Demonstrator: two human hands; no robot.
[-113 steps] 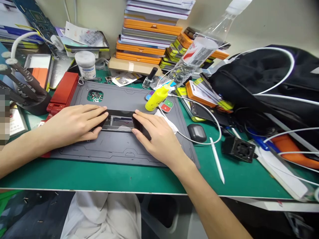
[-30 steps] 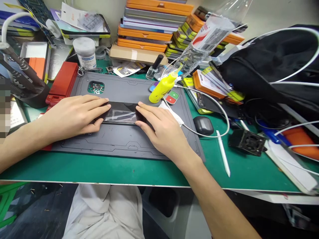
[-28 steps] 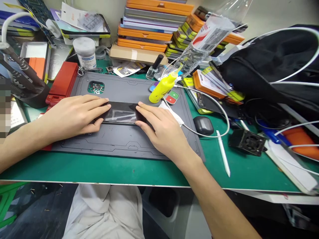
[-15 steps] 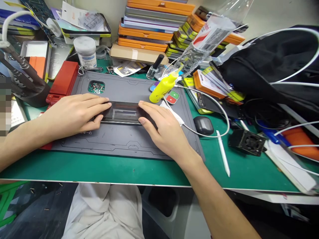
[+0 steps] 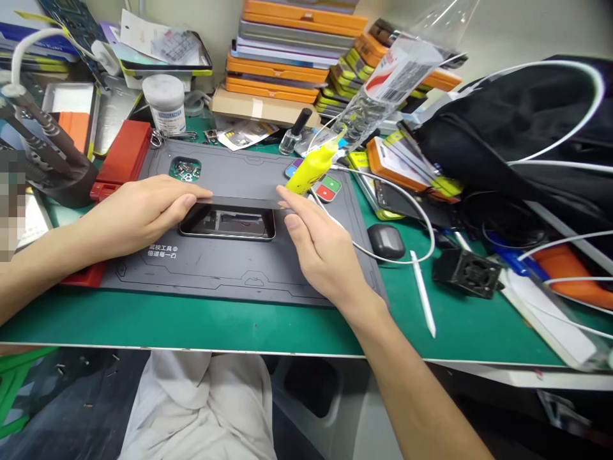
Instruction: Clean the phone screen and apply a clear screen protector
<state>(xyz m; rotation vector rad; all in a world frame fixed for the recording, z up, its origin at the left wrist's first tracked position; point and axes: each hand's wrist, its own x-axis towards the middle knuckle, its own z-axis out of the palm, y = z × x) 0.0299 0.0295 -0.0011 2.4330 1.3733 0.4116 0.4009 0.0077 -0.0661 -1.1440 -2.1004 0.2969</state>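
Observation:
A smartphone with a dark, shiny face and a bright rim lies flat on the grey work mat. Just above its far edge, a thin glassy sheet shows almost edge-on, spanning the gap between my hands. My left hand has its fingers closed at the sheet's left end. At the other end, my right hand is closed with fingertips at the sheet and the thumb nearer me. The exact grip of both hands is partly hidden. A yellow squeeze bottle stands tilted beyond my right fingers.
Small metal parts fill a recess in the mat. A red case lies left, beside a white jar. Rightward are a black earbud case, a white stylus, a looping white cable and a small fan.
The glassy sheet has come up and away from over the phone, baring the phone's face. My right hand has shifted slightly right, and my left thumb has moved up.

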